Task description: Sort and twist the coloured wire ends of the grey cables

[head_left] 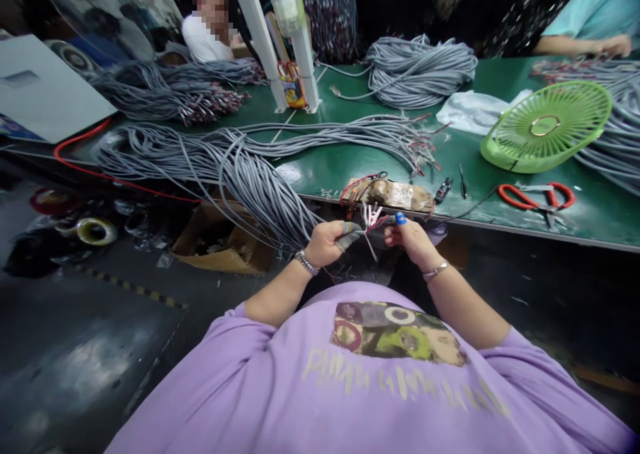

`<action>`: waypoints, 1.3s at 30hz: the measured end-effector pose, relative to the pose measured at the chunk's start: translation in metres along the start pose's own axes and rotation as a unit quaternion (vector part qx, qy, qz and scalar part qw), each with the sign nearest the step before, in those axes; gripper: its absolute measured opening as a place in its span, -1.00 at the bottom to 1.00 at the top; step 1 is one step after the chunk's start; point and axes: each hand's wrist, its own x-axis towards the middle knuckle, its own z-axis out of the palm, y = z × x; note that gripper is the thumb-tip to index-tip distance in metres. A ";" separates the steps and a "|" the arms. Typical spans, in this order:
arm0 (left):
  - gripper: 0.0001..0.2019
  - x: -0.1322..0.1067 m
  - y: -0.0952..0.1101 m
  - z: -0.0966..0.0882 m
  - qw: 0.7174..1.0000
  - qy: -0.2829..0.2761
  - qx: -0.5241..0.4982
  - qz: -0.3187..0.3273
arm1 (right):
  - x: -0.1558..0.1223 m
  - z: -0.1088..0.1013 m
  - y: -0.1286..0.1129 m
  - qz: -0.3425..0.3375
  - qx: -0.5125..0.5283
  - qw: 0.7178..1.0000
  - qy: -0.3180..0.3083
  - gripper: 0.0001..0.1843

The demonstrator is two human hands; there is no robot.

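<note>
Wires (372, 215) just right of frame centre seem best separated gently, with left hand (327, 243) fingers clamped on grey cable (356, 233), right hand (411, 239) fingers pinched together at the reddish strands (381, 222).

grey cable (361, 231) | end held in the air just off table's (460, 151) near edge, roughly level | thin wires (373, 215) | white, pinkish, dark red; splayed, several upward, one slanting down, red ones sideways
</note>
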 end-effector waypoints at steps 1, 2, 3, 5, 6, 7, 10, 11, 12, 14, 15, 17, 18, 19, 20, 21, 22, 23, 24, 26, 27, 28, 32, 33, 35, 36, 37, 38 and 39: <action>-0.73 0.002 -0.004 0.005 0.999 0.010 0.029 0.012 | 0.004 0.005 -0.001 0.024 0.023 0.999 -0.009 -0.44; -0.73 0.003 -0.008 0.010 0.998 0.019 0.052 0.017 | 0.008 0.010 -0.002 0.043 0.041 0.998 -0.018 -0.43; -0.74 0.005 -0.011 0.014 0.997 0.025 0.069 0.017 | 0.012 0.014 -0.003 0.055 0.056 0.996 -0.029 -0.43; -0.73 0.006 -0.018 0.019 0.996 0.031 0.087 0.017 | 0.018 0.022 -0.005 0.064 0.078 0.994 -0.049 -0.43; -0.73 0.006 -0.020 0.020 0.995 0.030 0.089 0.018 | 0.021 0.025 -0.006 0.065 0.087 0.992 -0.059 -0.43; -0.73 0.005 -0.022 0.020 0.995 0.026 0.090 0.019 | 0.023 0.027 -0.007 0.066 0.096 0.991 -0.069 -0.42; -0.72 0.003 -0.028 0.020 0.995 0.010 0.098 0.020 | 0.028 0.034 -0.008 0.076 0.129 0.985 -0.084 -0.41; -0.72 0.002 -0.030 0.020 0.995 0.007 0.102 0.020 | 0.029 0.036 -0.007 0.083 0.141 0.983 -0.083 -0.41; -0.72 0.001 -0.032 0.020 0.994 0.005 0.106 0.020 | 0.030 0.038 -0.007 0.089 0.152 0.981 -0.077 -0.41; -0.72 -0.001 -0.035 0.021 0.993 0.009 0.111 0.026 | 0.031 0.042 -0.006 0.099 0.172 0.979 -0.053 -0.41; -0.73 -0.001 -0.036 0.022 0.993 0.013 0.114 0.031 | 0.031 0.043 -0.006 0.100 0.180 0.978 -0.038 -0.42; -0.73 -0.001 -0.038 0.023 0.992 0.015 0.118 0.041 | 0.032 0.046 -0.006 0.091 0.190 0.978 -0.009 -0.43; -0.73 0.000 -0.038 0.024 0.992 0.013 0.120 0.045 | 0.032 0.047 -0.006 0.083 0.189 0.978 -0.001 -0.43; -0.73 0.001 -0.038 0.024 0.991 0.009 0.122 0.048 | 0.032 0.048 -0.006 0.073 0.187 0.980 0.003 -0.43; -0.73 0.002 -0.037 0.025 0.991 0.004 0.123 0.051 | 0.032 0.049 -0.006 0.064 0.183 0.981 0.003 -0.43; -0.74 0.002 -0.037 0.025 0.991 0.002 0.124 0.054 | 0.032 0.050 -0.005 0.056 0.179 0.982 0.001 -0.43; -0.74 0.003 -0.036 0.025 0.991 0.001 0.123 0.058 | 0.033 0.050 -0.005 0.051 0.178 0.983 0.000 -0.42; -0.75 0.003 -0.036 0.025 0.991 0.004 0.121 0.062 | 0.033 0.050 -0.004 0.048 0.179 0.983 0.002 -0.42; -0.75 0.003 -0.035 0.025 0.991 0.009 0.118 0.066 | 0.034 0.050 -0.003 0.046 0.182 0.982 0.004 -0.41; -0.76 0.003 -0.035 0.025 0.991 0.020 0.114 0.069 | 0.035 0.049 -0.001 0.040 0.187 0.982 -0.001 -0.40; -0.76 0.003 -0.035 0.024 0.991 0.025 0.114 0.068 | 0.035 0.049 0.000 0.036 0.187 0.982 -0.009 -0.39; -0.76 0.003 -0.035 0.023 0.991 0.029 0.116 0.067 | 0.036 0.048 0.000 0.031 0.185 0.982 -0.018 -0.39; -0.76 0.003 -0.035 0.021 0.987 0.026 0.148 0.061 | 0.034 0.048 -0.001 0.032 0.184 0.982 -0.022 -0.38; -0.75 0.003 -0.035 0.021 0.985 0.022 0.158 0.062 | 0.034 0.049 -0.002 0.037 0.188 0.981 -0.015 -0.39; -0.75 0.003 -0.035 0.020 0.982 0.018 0.176 0.070 | 0.033 0.050 -0.003 0.049 0.193 0.980 -0.002 -0.41; -0.74 0.004 -0.035 0.020 0.980 0.017 0.183 0.076 | 0.033 0.050 -0.004 0.052 0.193 0.980 0.001 -0.41; -0.74 0.004 -0.034 0.020 0.978 0.019 0.190 0.082 | 0.033 0.050 -0.004 0.052 0.193 0.980 0.002 -0.41; -0.73 0.005 -0.033 0.020 0.977 0.020 0.194 0.086 | 0.033 0.050 -0.004 0.050 0.191 0.980 0.000 -0.42; -0.72 0.005 -0.032 0.020 0.977 0.020 0.195 0.089 | 0.034 0.050 -0.003 0.046 0.190 0.981 -0.003 -0.42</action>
